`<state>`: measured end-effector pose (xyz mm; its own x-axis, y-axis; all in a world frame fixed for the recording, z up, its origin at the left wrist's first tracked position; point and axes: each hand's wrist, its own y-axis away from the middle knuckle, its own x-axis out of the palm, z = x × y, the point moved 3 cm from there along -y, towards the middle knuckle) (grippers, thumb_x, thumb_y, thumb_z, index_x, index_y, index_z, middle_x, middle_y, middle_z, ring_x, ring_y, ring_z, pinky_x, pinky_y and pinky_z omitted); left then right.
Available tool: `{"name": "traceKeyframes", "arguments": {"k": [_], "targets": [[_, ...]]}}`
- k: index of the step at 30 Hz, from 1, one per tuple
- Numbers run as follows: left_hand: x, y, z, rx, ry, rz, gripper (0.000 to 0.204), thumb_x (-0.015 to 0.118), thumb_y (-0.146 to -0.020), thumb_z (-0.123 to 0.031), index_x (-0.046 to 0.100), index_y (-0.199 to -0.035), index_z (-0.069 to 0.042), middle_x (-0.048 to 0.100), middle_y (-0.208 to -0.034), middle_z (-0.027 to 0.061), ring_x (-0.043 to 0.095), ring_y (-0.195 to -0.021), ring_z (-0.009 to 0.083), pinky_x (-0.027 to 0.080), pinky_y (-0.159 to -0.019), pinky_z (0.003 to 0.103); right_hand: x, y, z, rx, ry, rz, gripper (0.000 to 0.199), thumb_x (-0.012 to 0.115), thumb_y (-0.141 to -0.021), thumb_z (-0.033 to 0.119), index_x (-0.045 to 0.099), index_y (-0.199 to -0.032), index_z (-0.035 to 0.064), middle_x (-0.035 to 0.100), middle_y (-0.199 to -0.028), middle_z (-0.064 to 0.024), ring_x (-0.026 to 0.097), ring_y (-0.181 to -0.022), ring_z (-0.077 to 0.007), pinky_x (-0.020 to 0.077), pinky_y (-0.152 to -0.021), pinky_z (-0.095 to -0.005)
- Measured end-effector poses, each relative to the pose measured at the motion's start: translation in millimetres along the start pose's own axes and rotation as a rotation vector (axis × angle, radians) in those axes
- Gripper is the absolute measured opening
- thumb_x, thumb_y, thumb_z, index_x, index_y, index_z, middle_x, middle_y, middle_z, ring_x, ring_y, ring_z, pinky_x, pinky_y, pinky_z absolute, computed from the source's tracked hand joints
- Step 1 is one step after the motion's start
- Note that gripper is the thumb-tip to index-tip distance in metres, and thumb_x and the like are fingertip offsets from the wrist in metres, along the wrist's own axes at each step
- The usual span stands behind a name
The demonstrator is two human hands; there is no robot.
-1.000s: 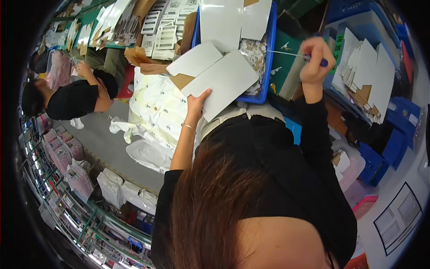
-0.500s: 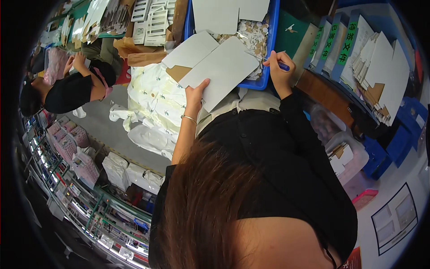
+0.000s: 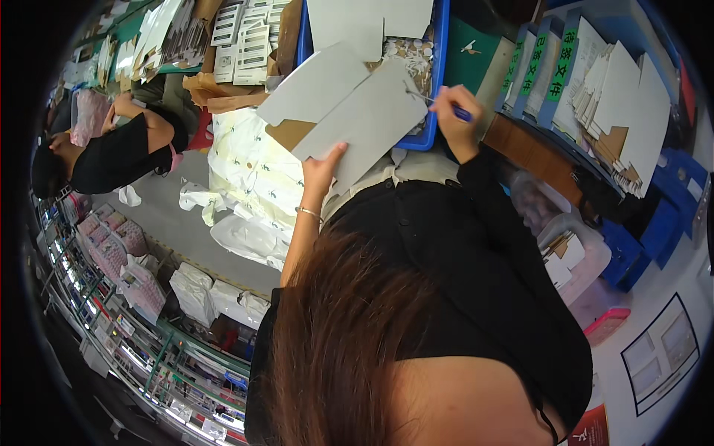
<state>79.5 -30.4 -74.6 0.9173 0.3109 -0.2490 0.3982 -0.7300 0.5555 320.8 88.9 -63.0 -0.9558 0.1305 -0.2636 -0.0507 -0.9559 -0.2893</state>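
Observation:
My left hand (image 3: 322, 172) grips the lower edge of a flat white cardboard sheet (image 3: 366, 113), thumb on top. My right hand (image 3: 455, 120) is closed round the blue handle of a thin metal-shafted tool, like a screwdriver (image 3: 462, 114). Its tip reaches the sheet's upper right corner, by a small cut-out. Under the sheet's left side lies another white cardboard piece (image 3: 309, 83), with a brown patch showing below it. Behind them stands a blue bin (image 3: 440, 70) holding small white discs and scraps (image 3: 413, 50). More white cardboard (image 3: 343, 26) rests across the bin.
Blue file holders (image 3: 554, 70) with white cards stand at the right. Printed white packs (image 3: 251, 52) fill an open carton at the back left. Patterned plastic wrapping (image 3: 249, 167) hangs left of my lap. Another person (image 3: 126, 152) works at the far left.
The sheet and both hands have shifted slightly left in view. The tool's tip has come nearer the sheet's corner, where a small cut-out now shows.

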Motion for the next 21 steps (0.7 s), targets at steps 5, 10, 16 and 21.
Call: {"name": "traceKeyframes", "arguments": {"k": [5,10,16,21], "targets": [[3,-21,22,-0.168,0.204,-0.054,0.035,0.069,-0.07,-0.01,0.053,-0.091,0.013,0.061,-0.08,0.0186,0.061,-0.064,0.0219,0.052,-0.056,0.026,-23,3,16,-0.015,0.014,-0.1,0.024,0.055,-0.071,-0.006,0.042,-0.053,0.0026,0.047,-0.05,-0.0019,0.04,-0.039,-0.0123,0.0331,-0.04,-0.0224],[10,-27,27,-0.263,0.284,-0.071,0.035,0.069,-0.071,-0.009,0.053,-0.093,0.014,0.06,-0.081,0.019,0.061,-0.064,0.0223,0.052,-0.056,0.026,-12,18,6,0.035,-0.032,-0.025,0.025,0.056,-0.071,-0.006,0.042,-0.052,0.0026,0.047,-0.05,-0.0018,0.041,-0.039,-0.0122,0.0331,-0.039,-0.0222],[9,-25,24,-0.301,0.244,-0.079,0.035,0.069,-0.071,-0.009,0.053,-0.093,0.013,0.06,-0.08,0.0189,0.061,-0.064,0.0222,0.052,-0.056,0.025,5,19,1,0.075,-0.063,0.012,0.026,0.056,-0.071,-0.007,0.04,-0.052,0.0025,0.045,-0.051,-0.0018,0.043,-0.039,-0.0125,0.0333,-0.039,-0.0227],[10,-26,25,-0.277,0.244,-0.091,0.035,0.069,-0.07,-0.009,0.053,-0.092,0.013,0.06,-0.08,0.0185,0.06,-0.063,0.0218,0.052,-0.056,0.025,13,17,1,0.099,-0.078,0.065,0.026,0.057,-0.071,-0.006,0.04,-0.053,0.0026,0.044,-0.051,-0.0021,0.045,-0.04,-0.0136,0.0336,-0.039,-0.0233]]}}
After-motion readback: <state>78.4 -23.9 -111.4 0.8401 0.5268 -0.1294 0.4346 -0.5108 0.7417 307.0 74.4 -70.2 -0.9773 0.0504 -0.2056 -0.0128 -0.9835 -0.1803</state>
